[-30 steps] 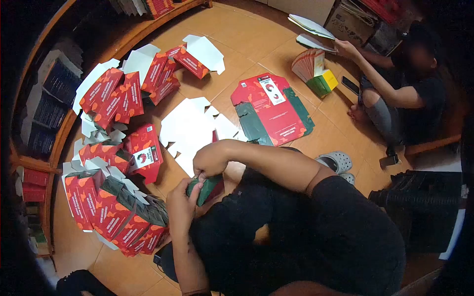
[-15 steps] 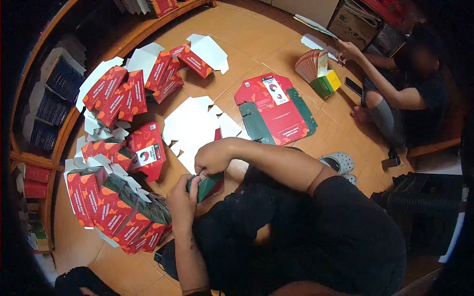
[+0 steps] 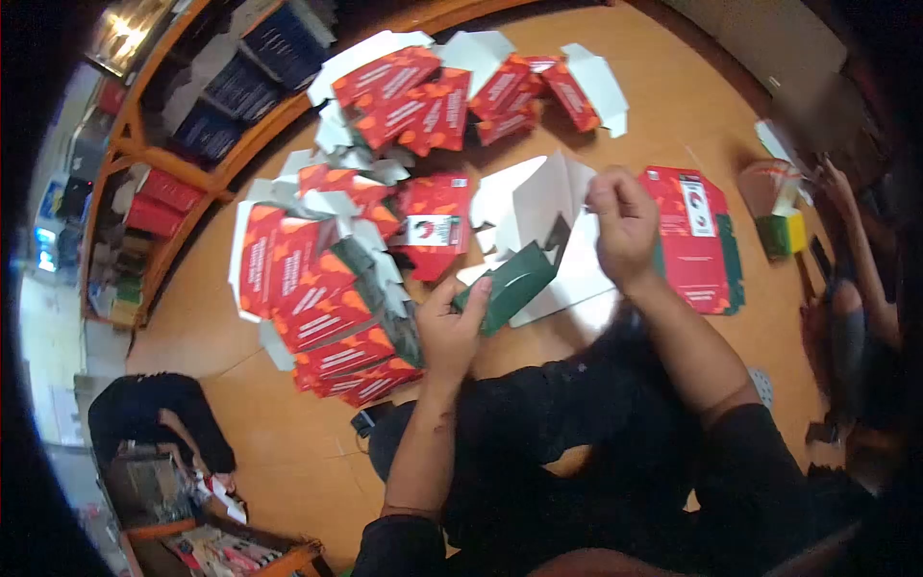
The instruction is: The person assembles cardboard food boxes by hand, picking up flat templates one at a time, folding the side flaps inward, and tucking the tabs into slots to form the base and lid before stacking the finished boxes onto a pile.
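Note:
A partly folded carton [image 3: 514, 284] with green sides and a white inside is in front of me, one pale panel standing up. My left hand [image 3: 452, 327] grips its green side, thumb on the outer face. My right hand [image 3: 625, 231] is closed in a fist beside the raised panel's edge; whether anything is inside the fingers is hidden. White unfolded card [image 3: 567, 298] lies on the floor under the carton. To the right is a flat red and green carton [image 3: 692, 255], printed side up.
Folded red cartons [image 3: 317, 279] are piled on the left, with more red cartons [image 3: 413, 96] behind. A wooden bookshelf [image 3: 173, 163] lines the left side. One person [image 3: 856, 231] sits at the right near a yellow-green box [image 3: 781, 234]; another person [image 3: 163, 413] bends at lower left.
My view has swung left, bringing another person into sight at lower left. My right hand has moved away from my left hand and up. The carton's panel now stands raised.

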Tool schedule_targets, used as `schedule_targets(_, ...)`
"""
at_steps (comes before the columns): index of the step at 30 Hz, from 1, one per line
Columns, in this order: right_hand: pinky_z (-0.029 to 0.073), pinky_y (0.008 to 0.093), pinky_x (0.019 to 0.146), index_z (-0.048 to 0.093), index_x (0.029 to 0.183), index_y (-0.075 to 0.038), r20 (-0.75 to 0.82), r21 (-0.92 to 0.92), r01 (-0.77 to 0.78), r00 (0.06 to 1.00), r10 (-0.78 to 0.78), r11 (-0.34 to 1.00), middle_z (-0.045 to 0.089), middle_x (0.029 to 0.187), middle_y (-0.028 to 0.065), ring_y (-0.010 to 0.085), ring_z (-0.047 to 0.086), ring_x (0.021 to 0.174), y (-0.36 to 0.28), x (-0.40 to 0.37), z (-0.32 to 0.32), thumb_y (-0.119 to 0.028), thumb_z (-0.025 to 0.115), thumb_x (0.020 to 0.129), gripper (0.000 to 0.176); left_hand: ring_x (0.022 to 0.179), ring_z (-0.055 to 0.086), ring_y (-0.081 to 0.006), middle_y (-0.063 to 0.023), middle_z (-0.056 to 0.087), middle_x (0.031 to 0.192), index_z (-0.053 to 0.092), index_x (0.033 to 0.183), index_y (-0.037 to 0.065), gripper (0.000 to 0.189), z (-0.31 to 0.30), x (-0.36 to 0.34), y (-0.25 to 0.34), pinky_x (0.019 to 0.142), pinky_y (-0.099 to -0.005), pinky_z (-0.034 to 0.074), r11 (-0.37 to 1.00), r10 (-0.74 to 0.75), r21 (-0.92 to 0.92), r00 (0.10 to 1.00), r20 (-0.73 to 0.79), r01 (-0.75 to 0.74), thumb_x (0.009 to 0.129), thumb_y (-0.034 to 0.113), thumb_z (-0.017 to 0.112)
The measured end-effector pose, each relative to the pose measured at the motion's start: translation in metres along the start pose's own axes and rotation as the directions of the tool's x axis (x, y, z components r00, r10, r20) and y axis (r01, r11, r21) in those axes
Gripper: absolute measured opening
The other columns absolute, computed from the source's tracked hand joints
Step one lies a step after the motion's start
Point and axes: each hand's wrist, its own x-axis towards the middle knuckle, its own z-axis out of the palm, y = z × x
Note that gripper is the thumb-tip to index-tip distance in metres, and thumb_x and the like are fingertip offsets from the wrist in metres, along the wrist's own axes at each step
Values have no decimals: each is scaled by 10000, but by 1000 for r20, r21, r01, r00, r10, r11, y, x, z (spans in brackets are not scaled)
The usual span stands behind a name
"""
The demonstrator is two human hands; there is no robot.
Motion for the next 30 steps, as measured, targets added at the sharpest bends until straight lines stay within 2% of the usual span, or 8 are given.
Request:
schedule_targets(7, 430, 335, 875, 655, 970, -25, -12, -139, -18, 1000, 17, 990, 567, 1105, 118, 219, 531, 1036, 7, -14, 22, -150, 579, 949, 148, 584, 438, -43, 15, 521, 610, 551, 702, 15, 287, -5, 4, 8, 519, -241, 365, 995, 84, -28, 945, -316, -97, 933, 135, 672)
schedule_targets(10, 307, 408, 1104, 645, 1223, -116, 390, -82, -99, 912, 123, 992, 421, 1330, 152, 295, 397, 1309, 2, -18, 27, -198, 582, 954, 287, 594, 445, -45, 12, 520, 609, 549, 702, 12, 283, -4, 2, 9, 526, -242, 370, 975, 128, -143, 956, -265, -170, 931, 129, 669)
schedule_targets(15, 334, 413, 1091, 608, 1211, -65, 452, -98, -86, 884, 121, 991, 417, 1332, 146, 282, 432, 1266, 23, -19, 26, -217, 580, 965, 291, 613, 444, -49, 2, 500, 622, 543, 705, 14, 280, -1, 1, 6, 536, -244, 376, 986, 146, -53, 979, -145, -155, 927, 133, 664)
schedule_targets(17, 393, 394, 1039, 604, 1097, -37, 279, 108, -423, 882, 381, 900, 430, 1300, 133, 240, 482, 1180, 40, -24, 28, -217, 572, 979, 218, 612, 453, -53, -2, 516, 625, 542, 705, 8, 290, -1, 3, -4, 538, -254, 382, 996, 75, -41, 981, -181, -84, 929, 147, 665)
schedule_targets(21, 462, 350, 936, 589, 998, -36, 131, -34, -243, 961, 245, 970, 454, 1248, 114, 202, 514, 1105, 47, -32, 32, -200, 573, 982, 165, 579, 472, -100, -40, 540, 607, 528, 708, -8, 315, 3, 3, 2, 538, -299, 391, 998, -60, -43, 983, -172, 53, 927, 171, 665)
schedule_targets(23, 452, 382, 957, 613, 988, -30, 228, 66, -334, 922, 311, 940, 480, 1245, 132, 238, 514, 1143, 17, -28, 35, -184, 609, 949, 159, 566, 475, -129, -64, 533, 604, 520, 708, -11, 319, 4, 1, -1, 535, -316, 388, 1000, 19, 17, 991, -136, -17, 923, 174, 668)
schedule_targets(25, 446, 406, 972, 646, 961, -28, 348, -237, 69, 937, 18, 969, 491, 1262, 157, 284, 513, 1182, 10, -29, 35, -173, 645, 907, 155, 553, 478, -158, -88, 526, 601, 513, 708, -14, 324, 5, -1, -3, 532, -332, 385, 994, 94, 73, 991, -94, -87, 918, 176, 671)
schedule_targets(30, 446, 392, 986, 696, 1001, -54, 610, -73, 51, 792, 4, 996, 528, 1321, 125, 301, 545, 1181, 3, -29, 33, -149, 679, 864, 167, 581, 519, -269, -133, 537, 675, 510, 715, -4, 282, 0, -4, 3, 554, -376, 394, 972, 202, 143, 972, -123, -184, 900, 125, 680)
